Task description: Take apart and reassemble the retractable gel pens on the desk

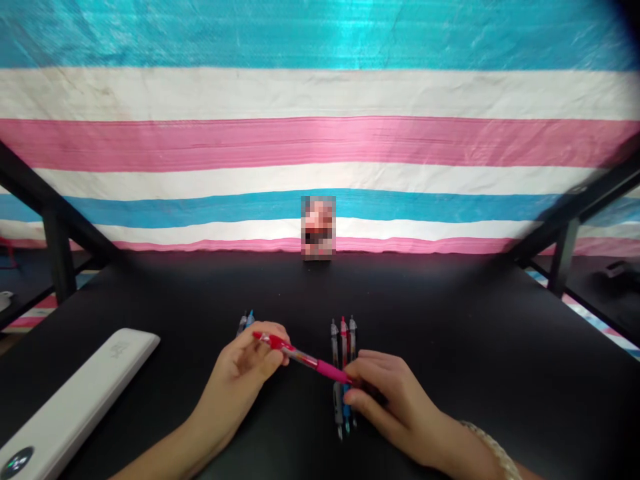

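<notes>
A red pen [306, 359] with a pink grip is held slantwise above the table between my two hands. My left hand [250, 363] is closed at its clip end, thumb beneath and fingers curled behind. At the other end, my right hand [400, 400] pinches the pink grip's tip between thumb and fingers. Below the right hand lie several pens side by side, some with clear barrels, including a red-topped pen [344, 328] and a blue-tipped pen [347, 407]. Behind my left hand a blue-topped pen [250, 320] and a dark-topped pen [242, 324] are partly hidden.
A long white device [85, 400] with a round dark display lies on the black table [450, 313] at the left. A small blurred-out upright item [319, 229] stands at the back edge. Striped sheeting [320, 93] hangs behind, with black frame bars [59, 253] on both sides.
</notes>
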A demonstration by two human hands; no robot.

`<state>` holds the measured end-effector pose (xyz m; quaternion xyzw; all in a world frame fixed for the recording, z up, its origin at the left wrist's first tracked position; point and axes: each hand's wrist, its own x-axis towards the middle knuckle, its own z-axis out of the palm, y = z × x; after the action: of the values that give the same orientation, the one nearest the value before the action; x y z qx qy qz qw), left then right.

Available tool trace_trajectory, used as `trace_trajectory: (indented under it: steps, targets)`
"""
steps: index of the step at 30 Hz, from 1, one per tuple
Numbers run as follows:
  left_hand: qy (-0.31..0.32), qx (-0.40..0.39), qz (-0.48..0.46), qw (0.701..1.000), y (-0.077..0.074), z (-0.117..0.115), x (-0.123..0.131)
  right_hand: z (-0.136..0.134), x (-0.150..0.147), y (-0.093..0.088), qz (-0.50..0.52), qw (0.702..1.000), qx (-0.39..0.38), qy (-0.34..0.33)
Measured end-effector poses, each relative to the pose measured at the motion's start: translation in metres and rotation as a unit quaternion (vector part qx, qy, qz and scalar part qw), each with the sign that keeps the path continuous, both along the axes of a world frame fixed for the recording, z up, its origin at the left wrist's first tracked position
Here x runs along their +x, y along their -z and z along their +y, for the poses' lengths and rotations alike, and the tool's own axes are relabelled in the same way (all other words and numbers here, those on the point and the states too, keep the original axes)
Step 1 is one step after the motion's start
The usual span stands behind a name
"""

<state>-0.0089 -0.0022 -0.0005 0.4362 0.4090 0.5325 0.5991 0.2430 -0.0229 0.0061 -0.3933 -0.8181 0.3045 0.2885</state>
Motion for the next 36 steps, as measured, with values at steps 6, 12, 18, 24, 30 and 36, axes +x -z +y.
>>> trace_trajectory:
  steps: [6,12,18,24,30,36]
  targets:
    - [-0.059,-0.028,-0.007,0.998,-0.009,0.011,-0.009,0.001,0.005,-0.001,0.018,0.999,0.02,0.019]
    - [-0.03,-0.016,0.035,0.999,-0.009,0.012,-0.013,0.001,0.004,0.004,-0.001,0.999,0.033,0.016]
    - [0.006,-0.015,0.027,1.0,-0.009,0.011,-0.012,0.002,0.004,0.006,-0.004,0.999,0.039,0.017]
    - [0.031,-0.024,0.02,0.999,-0.008,0.012,-0.01,0.001,0.003,0.006,-0.012,0.999,0.041,0.01]
    - [0.046,-0.02,0.021,0.999,-0.007,0.014,-0.011,0.002,0.002,0.004,-0.011,0.999,0.041,0.009]
    - [0.057,0.008,0.028,0.998,-0.009,0.012,-0.014,0.001,0.003,0.007,-0.014,0.999,0.042,0.011]
